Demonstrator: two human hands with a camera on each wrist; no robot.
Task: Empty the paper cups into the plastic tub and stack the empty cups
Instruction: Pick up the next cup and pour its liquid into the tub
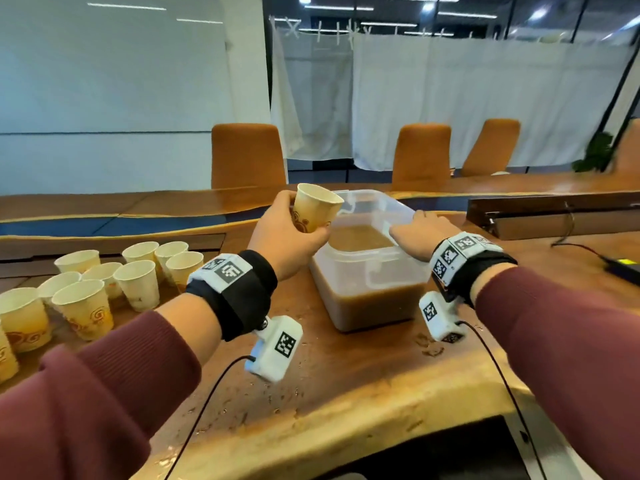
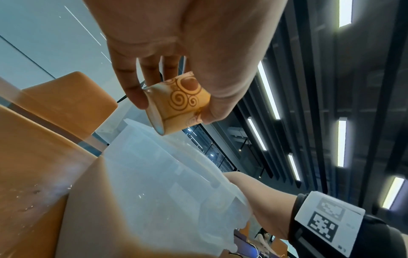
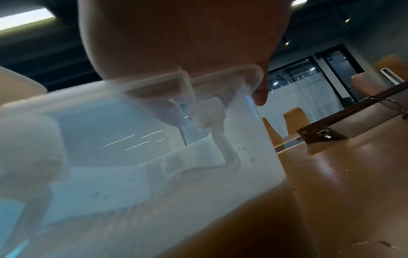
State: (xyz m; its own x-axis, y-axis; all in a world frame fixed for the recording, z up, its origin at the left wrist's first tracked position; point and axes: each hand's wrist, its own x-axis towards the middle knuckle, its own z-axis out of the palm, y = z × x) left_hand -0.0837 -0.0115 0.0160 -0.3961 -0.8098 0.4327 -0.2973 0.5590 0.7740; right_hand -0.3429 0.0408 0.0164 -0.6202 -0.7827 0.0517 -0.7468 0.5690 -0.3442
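My left hand [image 1: 294, 230] grips a patterned paper cup [image 1: 313, 209] just above the left rim of the clear plastic tub [image 1: 367, 282]. The cup leans with its mouth up and toward the tub; I cannot see what is in it. In the left wrist view the fingers [image 2: 132, 87] and thumb pinch the cup [image 2: 181, 104] low on its wall. The tub is partly full of brown liquid [image 1: 360, 237]. My right hand [image 1: 415, 233] grips the tub's right rim, and its fingers [image 3: 167, 108] show through the tub wall [image 3: 154, 165]. Several more cups [image 1: 138, 282] stand at the left.
The wooden table [image 1: 346, 393] has wet spots near its front edge. A raised wooden box [image 1: 554, 216] lies at the right, with a black device and cable [image 1: 623, 268] beside it. Orange chairs [image 1: 247, 157] stand behind the table.
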